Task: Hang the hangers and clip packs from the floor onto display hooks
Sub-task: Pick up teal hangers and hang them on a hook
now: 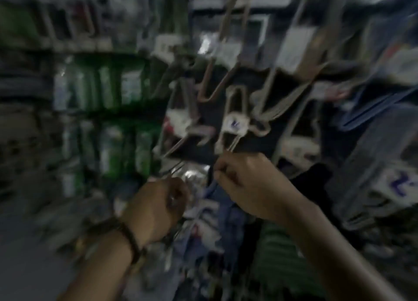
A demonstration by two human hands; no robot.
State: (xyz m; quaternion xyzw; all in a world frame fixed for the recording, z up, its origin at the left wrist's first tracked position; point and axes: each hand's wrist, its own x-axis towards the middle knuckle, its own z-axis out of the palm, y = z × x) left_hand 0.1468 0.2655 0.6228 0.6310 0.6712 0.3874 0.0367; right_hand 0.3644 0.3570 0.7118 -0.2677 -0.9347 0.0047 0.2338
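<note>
Motion blur smears the whole view. Both hands are raised before a dim display. The left hand (158,203), a band on its wrist, is curled closed near something shiny and unclear. The right hand (246,181) pinches the lower end of a pale bundle of hangers (235,119) hanging among others; what they hang from is too blurred to make out. Green packs (108,83) on the left are unreadable.

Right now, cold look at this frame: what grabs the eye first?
Two bare hands at centre: the left hand, a dark band at its wrist, and the right hand, both curled as if pinching something too blurred to identify. Just above them hangs a cluster of pale hangers on the display. Green packs fill the shelves at left; the whole frame is motion-blurred.
</note>
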